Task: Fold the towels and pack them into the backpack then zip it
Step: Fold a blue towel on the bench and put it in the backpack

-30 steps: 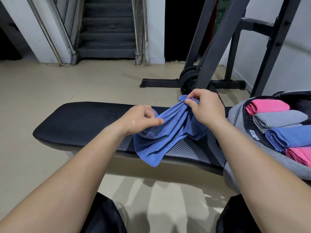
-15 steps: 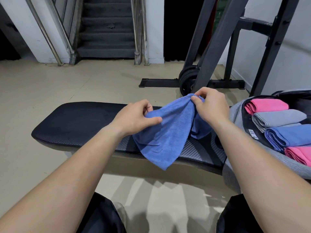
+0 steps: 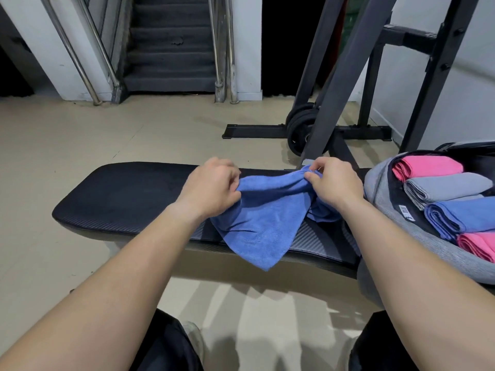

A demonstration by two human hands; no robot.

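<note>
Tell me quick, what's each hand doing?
Left hand: pinching the blue towel.
Right hand: pinching the same towel's other end.

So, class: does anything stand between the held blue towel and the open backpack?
Nothing visible does. The left hand and right hand grip the blue towel over the bench; the backpack lies open just to its right.

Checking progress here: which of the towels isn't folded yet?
The blue towel gripped by the left hand and right hand over the bench; the pink towel, grey towel, second blue towel and second pink towel sit folded in the backpack.
</note>
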